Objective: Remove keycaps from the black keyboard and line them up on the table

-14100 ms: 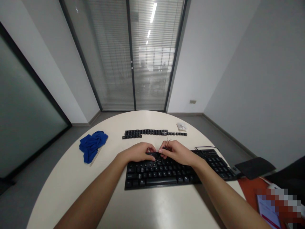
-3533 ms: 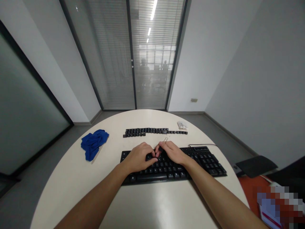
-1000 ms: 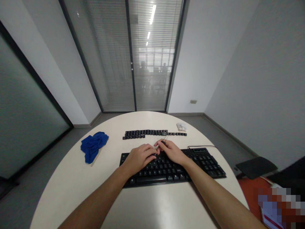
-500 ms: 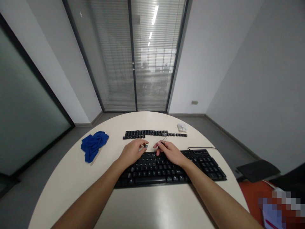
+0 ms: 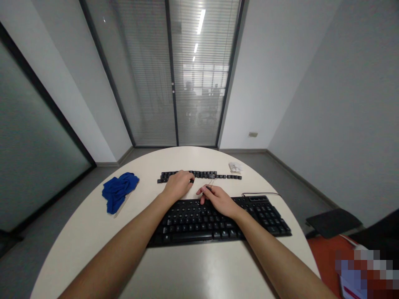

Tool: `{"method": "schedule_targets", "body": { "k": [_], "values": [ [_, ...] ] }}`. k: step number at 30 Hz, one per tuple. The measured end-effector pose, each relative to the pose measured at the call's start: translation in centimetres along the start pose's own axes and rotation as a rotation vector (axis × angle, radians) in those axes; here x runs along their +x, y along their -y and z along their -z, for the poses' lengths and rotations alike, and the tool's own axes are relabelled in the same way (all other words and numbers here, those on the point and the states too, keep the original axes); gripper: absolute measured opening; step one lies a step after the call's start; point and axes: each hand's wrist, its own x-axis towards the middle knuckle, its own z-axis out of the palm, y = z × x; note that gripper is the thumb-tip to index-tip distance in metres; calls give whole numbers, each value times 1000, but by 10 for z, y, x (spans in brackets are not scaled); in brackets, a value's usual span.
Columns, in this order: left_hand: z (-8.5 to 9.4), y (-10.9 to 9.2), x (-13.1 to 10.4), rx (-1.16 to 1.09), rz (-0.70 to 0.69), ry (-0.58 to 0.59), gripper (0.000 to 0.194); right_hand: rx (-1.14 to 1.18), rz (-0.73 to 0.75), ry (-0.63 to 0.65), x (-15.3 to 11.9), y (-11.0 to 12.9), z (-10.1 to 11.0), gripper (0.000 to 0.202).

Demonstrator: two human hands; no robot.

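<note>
My left hand (image 5: 180, 184) is over the front of the rows of loose black keycaps (image 5: 204, 174), fingers closed on a small black keycap (image 5: 191, 181) at their tips. Just above the keyboard's upper edge, my right hand (image 5: 218, 198) is closed round a keycap puller (image 5: 210, 188) with a dark handle and thin wire prongs pointing away from me. Beneath both wrists lies the black keyboard (image 5: 193, 237). Its upper left area shows bare switch places where caps are off, while the lower rows and number pad carry keycaps. The right hand covers part of the upper keys.
A crumpled blue cloth (image 5: 120, 191) lies at the left of the round white table (image 5: 174, 270). At the back right is a small clear plastic bag (image 5: 235, 167). The keyboard's cable (image 5: 262, 193) runs off the right edge. A red chair (image 5: 324, 253) stands at the right.
My left hand has moved away from the keyboard, up to the keycap rows, with the keycap in its fingers. The right hand stays nearly in place with the puller.
</note>
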Motion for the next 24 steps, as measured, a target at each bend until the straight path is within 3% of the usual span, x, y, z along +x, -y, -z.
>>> {"method": "schedule_targets", "body": {
  "k": [10,24],
  "values": [
    [-6,-5,13,56,42,-48,22,-4,2,-8,0,-1,0,50],
    [-19,9,9,40,26,-82,17,-30,-12,1,-1,0,1,53]
  ]
}}
